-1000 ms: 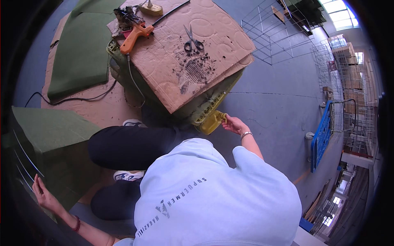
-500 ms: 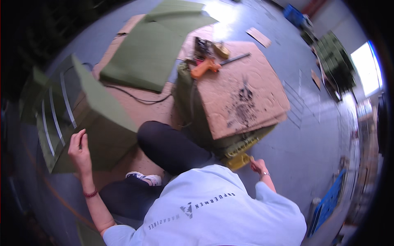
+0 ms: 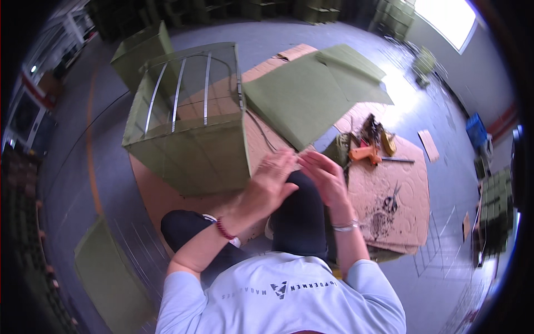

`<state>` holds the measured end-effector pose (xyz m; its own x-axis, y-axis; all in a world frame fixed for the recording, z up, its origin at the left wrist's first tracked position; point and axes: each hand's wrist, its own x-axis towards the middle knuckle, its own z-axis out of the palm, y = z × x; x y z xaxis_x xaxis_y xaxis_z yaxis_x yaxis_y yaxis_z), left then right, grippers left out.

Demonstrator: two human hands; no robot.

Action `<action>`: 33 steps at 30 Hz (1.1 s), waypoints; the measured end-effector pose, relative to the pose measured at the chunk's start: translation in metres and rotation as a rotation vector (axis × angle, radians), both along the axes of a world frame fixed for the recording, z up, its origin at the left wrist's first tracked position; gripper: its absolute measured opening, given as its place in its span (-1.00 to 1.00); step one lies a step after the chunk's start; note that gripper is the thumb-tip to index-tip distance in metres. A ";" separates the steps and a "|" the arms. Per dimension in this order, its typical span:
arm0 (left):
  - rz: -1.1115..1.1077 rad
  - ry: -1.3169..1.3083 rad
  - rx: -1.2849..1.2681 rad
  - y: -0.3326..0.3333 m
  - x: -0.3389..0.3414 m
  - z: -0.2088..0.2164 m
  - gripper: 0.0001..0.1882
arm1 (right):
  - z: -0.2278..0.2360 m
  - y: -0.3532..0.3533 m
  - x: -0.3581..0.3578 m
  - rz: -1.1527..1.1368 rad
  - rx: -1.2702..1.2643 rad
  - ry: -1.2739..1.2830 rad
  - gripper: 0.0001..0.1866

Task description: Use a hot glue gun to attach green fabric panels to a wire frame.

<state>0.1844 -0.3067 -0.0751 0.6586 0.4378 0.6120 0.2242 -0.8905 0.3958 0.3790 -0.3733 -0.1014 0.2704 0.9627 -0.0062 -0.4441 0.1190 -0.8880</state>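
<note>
My left hand (image 3: 272, 177) and my right hand (image 3: 327, 177) are close together above my bent knee, fingertips nearly meeting. The left fingers are stretched out with the thumb apart. The right fingers are extended and slightly bent; anything small between the fingertips cannot be made out. Left of my hands, a green box (image 3: 192, 158) with an open top and three pale strips across it stands on cardboard. To the right, an orange glue gun (image 3: 364, 154) with a grey stick lies on a cardboard-topped stand (image 3: 409, 209). Scissors (image 3: 394, 199) lie there among dark crumbs.
A large green sheet (image 3: 306, 94) covers cardboard ahead. A yellow roll (image 3: 389, 143) and a dark bundle (image 3: 371, 129) lie by the glue gun. Another green box (image 3: 142, 53) stands behind at left. A green panel (image 3: 114, 278) and wire frames (image 3: 445, 236) are on the floor.
My left hand has moved right, away from beside the green box. My right hand has come up from the yellow container by the stand to meet it. The view has turned left.
</note>
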 end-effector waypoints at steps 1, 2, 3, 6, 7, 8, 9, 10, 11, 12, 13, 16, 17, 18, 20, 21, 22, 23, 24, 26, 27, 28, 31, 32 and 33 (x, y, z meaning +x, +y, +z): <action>-0.030 0.040 -0.020 -0.005 0.009 0.003 -0.34 | 0.007 0.024 -0.025 0.080 0.089 0.086 -0.60; 0.008 0.035 0.023 0.001 0.014 -0.002 -0.27 | 0.020 0.041 -0.051 0.140 0.211 0.225 -0.58; 0.040 0.028 0.066 0.013 0.018 -0.003 -0.20 | 0.037 0.050 -0.072 0.194 0.329 0.365 -0.56; 0.176 0.014 0.075 0.060 -0.012 0.037 -0.14 | 0.039 0.051 -0.111 0.336 0.246 0.400 -0.48; 0.230 -0.050 0.037 0.067 -0.019 0.046 -0.14 | 0.037 0.045 -0.131 0.342 0.231 0.476 -0.45; 0.249 -0.051 0.037 0.068 -0.022 0.050 -0.14 | 0.043 0.039 -0.140 0.444 0.262 0.250 -0.31; 0.223 -0.283 -0.130 0.067 -0.021 0.055 -0.14 | 0.039 0.037 -0.146 0.442 0.309 0.107 -0.25; 0.194 -0.517 -0.293 0.066 -0.018 0.057 -0.15 | 0.043 0.039 -0.146 0.389 0.337 -0.007 -0.22; 0.189 -0.516 -0.248 0.054 -0.010 0.054 -0.17 | 0.048 0.041 -0.142 0.333 0.366 -0.121 -0.18; 0.227 -0.600 -0.296 0.021 0.014 0.055 -0.18 | 0.018 0.045 -0.118 0.209 0.109 0.121 -0.13; 0.299 -0.510 -0.330 0.012 0.022 0.046 -0.13 | 0.065 0.068 -0.116 0.231 0.385 -0.120 -0.09; -0.103 -0.433 -0.291 -0.033 0.035 0.021 -0.07 | 0.100 0.104 -0.074 0.131 0.629 0.031 -0.03; -0.087 -0.436 -0.285 -0.022 0.034 0.014 -0.07 | 0.104 0.100 -0.080 0.039 0.622 -0.014 -0.02; -0.080 -0.429 -0.221 -0.003 0.027 0.023 -0.08 | 0.110 0.090 -0.092 0.075 0.618 -0.141 0.00; 0.014 -0.415 -0.273 0.025 0.008 0.057 -0.11 | 0.094 0.069 -0.119 0.118 0.478 -0.221 0.03; 0.090 -0.432 -0.174 0.055 -0.001 0.054 -0.14 | 0.076 0.057 -0.143 0.145 0.351 -0.164 0.03; 0.079 -0.529 -0.248 0.066 -0.017 0.075 -0.16 | 0.060 0.045 -0.164 0.159 0.378 -0.152 0.05; 0.058 -0.572 -0.377 0.073 -0.028 0.076 -0.17 | 0.049 0.039 -0.179 0.192 0.409 -0.133 0.08; 0.090 -0.567 -0.335 0.069 -0.030 0.073 -0.17 | 0.044 0.044 -0.175 0.206 0.408 -0.127 0.08; 0.133 -0.515 -0.341 0.042 -0.019 0.062 -0.15 | 0.043 0.057 -0.147 0.120 0.313 -0.363 0.06; 0.186 -0.454 -0.390 0.022 -0.011 0.058 -0.14 | 0.075 0.074 -0.145 0.182 0.396 -0.226 0.01; -0.140 -0.999 -0.824 0.008 0.014 0.068 -0.12 | 0.092 0.090 -0.135 0.225 0.436 -0.199 0.02; -0.042 -0.534 -0.240 0.018 -0.001 0.029 -0.08 | 0.099 0.101 -0.137 0.223 0.504 -0.177 0.02; 0.062 -0.468 -0.272 0.030 -0.009 0.029 -0.08 | 0.097 0.101 -0.144 0.183 0.529 -0.182 0.01; 0.165 -0.401 -0.310 0.046 -0.023 0.035 -0.08 | 0.072 0.095 -0.158 0.191 0.429 -0.107 0.00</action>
